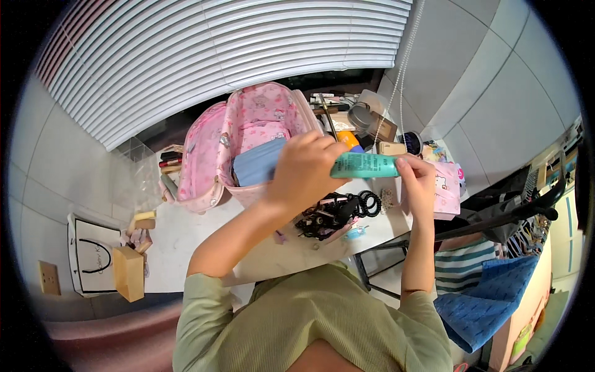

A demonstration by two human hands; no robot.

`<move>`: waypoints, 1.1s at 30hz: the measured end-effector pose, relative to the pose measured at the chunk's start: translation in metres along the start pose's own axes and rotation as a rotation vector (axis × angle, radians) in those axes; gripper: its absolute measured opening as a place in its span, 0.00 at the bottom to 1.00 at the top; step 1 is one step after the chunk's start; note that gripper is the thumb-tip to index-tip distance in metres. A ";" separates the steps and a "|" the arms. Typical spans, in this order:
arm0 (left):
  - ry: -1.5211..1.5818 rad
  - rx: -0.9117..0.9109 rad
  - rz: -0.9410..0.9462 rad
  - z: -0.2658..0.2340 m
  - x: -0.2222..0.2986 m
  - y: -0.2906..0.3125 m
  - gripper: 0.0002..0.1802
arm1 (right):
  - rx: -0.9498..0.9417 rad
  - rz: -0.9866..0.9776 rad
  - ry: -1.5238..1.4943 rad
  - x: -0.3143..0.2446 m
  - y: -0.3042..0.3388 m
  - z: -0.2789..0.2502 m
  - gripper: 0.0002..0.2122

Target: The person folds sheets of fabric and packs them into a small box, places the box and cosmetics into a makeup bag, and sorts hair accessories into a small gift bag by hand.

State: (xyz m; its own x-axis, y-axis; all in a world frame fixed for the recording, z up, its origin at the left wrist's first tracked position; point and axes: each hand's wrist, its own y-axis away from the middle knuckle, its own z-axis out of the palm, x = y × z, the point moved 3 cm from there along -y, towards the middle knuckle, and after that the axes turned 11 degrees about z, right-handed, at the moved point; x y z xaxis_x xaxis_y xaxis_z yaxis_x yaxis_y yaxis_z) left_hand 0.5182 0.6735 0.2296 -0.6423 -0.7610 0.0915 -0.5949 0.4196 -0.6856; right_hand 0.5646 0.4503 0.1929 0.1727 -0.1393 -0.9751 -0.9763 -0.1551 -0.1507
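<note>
Above the white table (186, 242), teal tube (364, 165) pinched between left fingers (322, 155), right fingers (412, 166).

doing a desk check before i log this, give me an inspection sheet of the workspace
surface: white table, crowded.
job's things: teal tube held level over the table by both hands.
clutter: open pink case, black hair ties, wooden block, pink pouch.
grippers: left hand wraps the tube; right hand pinches its end.
cables: blind cord.
surroundings: window blinds, tiled wall, striped laundry.
</note>
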 end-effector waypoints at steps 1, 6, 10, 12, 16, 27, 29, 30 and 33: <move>0.023 -0.018 -0.042 -0.010 -0.001 0.002 0.20 | -0.019 0.008 -0.023 -0.001 -0.001 0.009 0.12; -0.014 0.108 -0.078 -0.039 -0.020 0.020 0.16 | -0.161 -0.052 0.006 -0.002 -0.019 0.045 0.12; -0.047 0.058 -0.170 -0.060 -0.036 0.034 0.20 | -0.251 0.019 0.005 -0.014 -0.028 0.077 0.12; -0.073 0.050 -0.203 -0.065 -0.045 0.043 0.20 | -0.312 0.045 0.005 -0.024 -0.032 0.089 0.12; -0.108 0.056 -0.242 -0.073 -0.057 0.055 0.20 | -0.439 -0.050 -0.035 -0.027 -0.039 0.110 0.17; -0.145 -0.002 -0.292 -0.075 -0.069 0.066 0.20 | -0.394 -0.093 0.139 -0.031 -0.043 0.122 0.16; -0.108 0.066 -0.240 -0.074 -0.064 0.062 0.21 | -0.390 -0.097 0.126 -0.026 -0.042 0.117 0.16; -0.104 0.065 -0.238 -0.072 -0.062 0.059 0.21 | -0.379 -0.080 0.078 -0.023 -0.041 0.113 0.15; -0.055 0.126 -0.163 -0.065 -0.050 0.047 0.20 | -0.339 -0.066 -0.002 -0.018 -0.034 0.096 0.15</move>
State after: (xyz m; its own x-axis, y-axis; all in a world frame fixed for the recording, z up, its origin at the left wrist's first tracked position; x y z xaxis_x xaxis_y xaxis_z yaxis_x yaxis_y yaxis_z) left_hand 0.4915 0.7635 0.2397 -0.5128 -0.8411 0.1717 -0.6218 0.2260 -0.7499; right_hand 0.5819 0.5521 0.2001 0.2338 -0.1163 -0.9653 -0.8639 -0.4803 -0.1514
